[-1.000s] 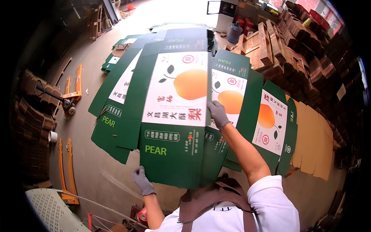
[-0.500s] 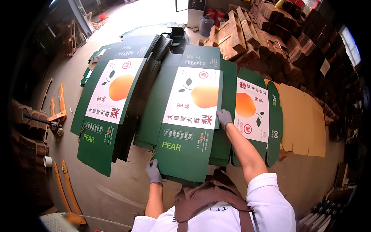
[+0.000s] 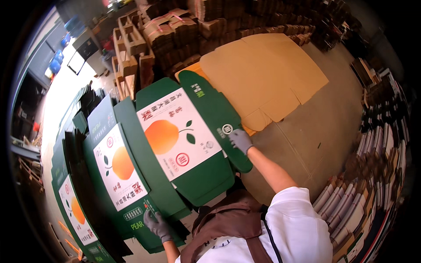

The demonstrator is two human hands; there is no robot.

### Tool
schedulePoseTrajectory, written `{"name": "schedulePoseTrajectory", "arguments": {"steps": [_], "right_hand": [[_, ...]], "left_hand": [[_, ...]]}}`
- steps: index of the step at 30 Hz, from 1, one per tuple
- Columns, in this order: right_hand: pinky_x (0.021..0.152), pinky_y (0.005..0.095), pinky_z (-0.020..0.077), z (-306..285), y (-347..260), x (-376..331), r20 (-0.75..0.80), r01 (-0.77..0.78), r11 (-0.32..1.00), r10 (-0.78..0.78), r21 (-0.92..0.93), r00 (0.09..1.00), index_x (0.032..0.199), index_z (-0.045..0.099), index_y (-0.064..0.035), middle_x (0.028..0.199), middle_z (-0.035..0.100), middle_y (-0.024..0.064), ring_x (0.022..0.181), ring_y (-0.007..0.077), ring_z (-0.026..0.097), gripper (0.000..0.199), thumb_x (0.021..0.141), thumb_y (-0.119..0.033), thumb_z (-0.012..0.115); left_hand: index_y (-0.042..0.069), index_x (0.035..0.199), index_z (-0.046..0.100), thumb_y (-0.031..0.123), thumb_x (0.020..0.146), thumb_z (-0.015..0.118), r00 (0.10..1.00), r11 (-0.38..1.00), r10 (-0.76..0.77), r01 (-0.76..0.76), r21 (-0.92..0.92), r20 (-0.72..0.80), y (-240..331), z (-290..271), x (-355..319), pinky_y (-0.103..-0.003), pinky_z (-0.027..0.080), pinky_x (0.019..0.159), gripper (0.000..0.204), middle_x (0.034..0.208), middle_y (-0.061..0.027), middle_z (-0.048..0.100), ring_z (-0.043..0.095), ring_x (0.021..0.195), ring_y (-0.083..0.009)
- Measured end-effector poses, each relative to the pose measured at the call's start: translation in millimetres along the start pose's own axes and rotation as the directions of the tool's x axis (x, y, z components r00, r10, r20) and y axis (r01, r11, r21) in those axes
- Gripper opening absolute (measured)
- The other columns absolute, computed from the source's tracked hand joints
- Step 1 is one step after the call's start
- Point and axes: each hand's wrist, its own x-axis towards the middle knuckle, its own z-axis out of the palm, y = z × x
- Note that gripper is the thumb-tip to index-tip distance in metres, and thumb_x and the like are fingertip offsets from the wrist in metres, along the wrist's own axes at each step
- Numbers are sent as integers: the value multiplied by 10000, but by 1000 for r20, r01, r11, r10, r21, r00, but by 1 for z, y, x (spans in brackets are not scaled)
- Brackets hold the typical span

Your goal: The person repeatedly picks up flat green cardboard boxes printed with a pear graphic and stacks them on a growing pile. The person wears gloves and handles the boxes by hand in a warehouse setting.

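A flat green carton blank (image 3: 206, 177) with a white panel and an orange pear picture lies before me. My right hand (image 3: 241, 141), in a grey glove, rests on its rounded right flap with the fingers stretched out. To the left lies another green carton blank (image 3: 100, 163) with the same print, on top of others. My left hand (image 3: 158, 226), also gloved, is over that blank's near end, fingers apart and holding nothing. Whether its fingertips touch the board I cannot tell.
Plain brown cardboard sheets (image 3: 263, 74) lie just beyond the right flap. Further left stands a stack of green carton blanks (image 3: 79, 210). Wooden pallets (image 3: 127, 52) and bundled cardboard (image 3: 171, 33) are at the back. Rows of folded cartons (image 3: 346, 206) stand at the lower right.
My view has swung to the right. My right hand has left the middle blank's edge and reached the right blank's flap. My left hand has let go of the middle blank's near corner.
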Motion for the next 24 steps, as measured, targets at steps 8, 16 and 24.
{"name": "schedulePoseTrajectory", "arguments": {"steps": [8, 16, 24], "right_hand": [[805, 470, 543, -348, -11, 133, -667, -388, 650, -253, -654, 701, 1010, 678, -58, 1013, 700, 210, 939, 401, 677, 333, 856, -345, 611], [783, 468, 557, -401, -29, 158, -683, -436, 728, -61, -529, 728, 1011, 656, 11, 989, 698, 252, 922, 394, 691, 457, 803, -394, 684], [752, 309, 546, -422, -40, 163, -477, 93, 991, -38, 92, 878, 1128, 650, 87, 1028, 720, 132, 855, 211, 692, 443, 876, -264, 747]], "left_hand": [[77, 1238, 582, 222, 786, 752, 625, 842, 497, -517, -158, 603, 268, 183, -4, -506, 343, 1111, 504, 1338, -168, 542, 451, 1305, -381], [95, 1283, 552, 240, 766, 788, 650, 863, 355, -504, 32, 672, 303, 224, 12, -512, 353, 1096, 586, 1380, -177, 499, 415, 1314, -414], [97, 1279, 547, 237, 782, 778, 655, 879, 377, -476, -29, 655, 304, 231, 10, -512, 369, 1076, 566, 1368, -167, 504, 429, 1291, -414]]}}
